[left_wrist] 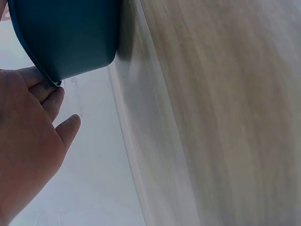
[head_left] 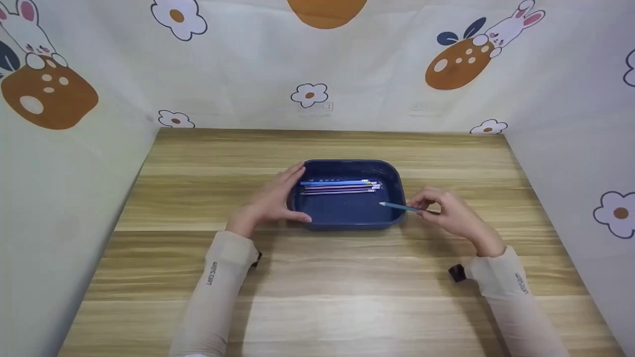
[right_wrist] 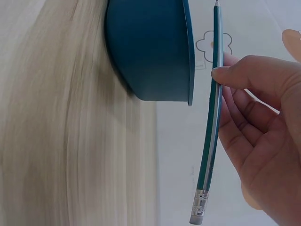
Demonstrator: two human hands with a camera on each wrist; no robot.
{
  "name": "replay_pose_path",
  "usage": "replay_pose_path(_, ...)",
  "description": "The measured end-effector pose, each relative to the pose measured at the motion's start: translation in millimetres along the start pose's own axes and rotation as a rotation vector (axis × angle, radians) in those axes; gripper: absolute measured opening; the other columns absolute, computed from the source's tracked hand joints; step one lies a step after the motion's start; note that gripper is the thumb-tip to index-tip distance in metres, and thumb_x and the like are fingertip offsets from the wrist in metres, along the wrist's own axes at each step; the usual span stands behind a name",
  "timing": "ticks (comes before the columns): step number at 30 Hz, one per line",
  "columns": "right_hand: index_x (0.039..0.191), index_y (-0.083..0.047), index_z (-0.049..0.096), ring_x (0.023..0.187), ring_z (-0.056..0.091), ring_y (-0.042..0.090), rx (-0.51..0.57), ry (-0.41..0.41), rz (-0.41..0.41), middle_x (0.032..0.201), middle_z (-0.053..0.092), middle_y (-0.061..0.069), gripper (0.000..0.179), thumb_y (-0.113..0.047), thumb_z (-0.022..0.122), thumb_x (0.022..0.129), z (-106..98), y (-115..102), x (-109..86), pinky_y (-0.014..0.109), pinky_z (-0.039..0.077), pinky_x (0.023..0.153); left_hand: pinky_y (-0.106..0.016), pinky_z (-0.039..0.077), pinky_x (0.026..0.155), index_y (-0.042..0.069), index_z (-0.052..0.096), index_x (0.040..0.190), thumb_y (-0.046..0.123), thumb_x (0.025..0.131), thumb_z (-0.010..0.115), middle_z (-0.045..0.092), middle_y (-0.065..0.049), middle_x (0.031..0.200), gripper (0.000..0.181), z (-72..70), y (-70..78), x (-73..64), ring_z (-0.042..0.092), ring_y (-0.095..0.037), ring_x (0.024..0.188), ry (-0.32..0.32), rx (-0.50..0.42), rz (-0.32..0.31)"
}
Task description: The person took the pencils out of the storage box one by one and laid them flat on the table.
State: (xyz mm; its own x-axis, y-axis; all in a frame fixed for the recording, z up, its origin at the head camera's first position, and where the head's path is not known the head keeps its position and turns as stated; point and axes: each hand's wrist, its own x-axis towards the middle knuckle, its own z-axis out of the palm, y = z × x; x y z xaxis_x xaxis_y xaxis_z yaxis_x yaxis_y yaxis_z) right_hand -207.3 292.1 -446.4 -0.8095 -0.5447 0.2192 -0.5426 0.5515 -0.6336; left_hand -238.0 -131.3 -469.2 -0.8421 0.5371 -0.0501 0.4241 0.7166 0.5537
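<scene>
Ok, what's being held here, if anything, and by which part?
The right hand pinches a pencil by its shaft, between tip and eraser; the left hand grips the blue box by its left end.

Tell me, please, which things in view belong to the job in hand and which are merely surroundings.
Part of the job:
striped pencil, pinched in the right hand
blue container, left hand touching its end
other pencils, lying inside it

Surroundings:
wooden tabletop
patterned sheet behind

A wood-grained surface (head_left: 337, 277) is bordered at the back and both sides by pale sheets (head_left: 238, 69) printed with flowers (head_left: 317, 97), rabbits (head_left: 507, 33) and orange-brown fruit (head_left: 454, 69).
</scene>
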Motion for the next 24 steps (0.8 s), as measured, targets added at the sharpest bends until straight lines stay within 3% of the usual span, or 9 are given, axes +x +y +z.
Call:
replay_pose_path(9,0.097,-0.006,0.073,0.082,0.063,0.001,0.009,0.019,0.011,0.092,0.072,0.004,0.029,0.016,0.069,0.079,-4.2,9.4,-9.9,0.014,0.055,0.079,-0.045,0.011,0.129,0.014,0.013,0.162,0.068,0.069,0.079,0.005,0.001,0.170,0.126,1.0,-0.9,-1.1,0.007,-0.023,0.157,-0.002,-0.003,-0.009)
replay_pose_path(16,0.097,-0.005,0.073,0.080,0.063,0.004,-0.020,0.048,-0.007,0.092,0.073,0.007,0.026,0.014,0.072,0.079,-8.9,12.6,-15.7,0.018,0.056,0.076,-0.045,0.012,0.129,0.015,0.012,0.162,0.070,0.069,0.077,0.005,0.000,0.170,0.126,1.6,-2.2,-1.3,0.007,-0.023,0.157,-0.004,-0.001,-0.003)
replay_pose_path(24,0.098,-0.007,0.074,0.081,0.063,0.002,-0.024,0.034,0.054,0.092,0.074,0.005,0.026,0.013,0.070,0.081,-16.4,15.7,-20.3,0.013,0.053,0.079,-0.044,0.011,0.129,0.012,0.012,0.161,0.065,0.070,0.080,0.005,-0.002,0.170,0.125,0.9,-2.8,-0.1,0.006,-0.023,0.157,-0.005,0.000,0.006)
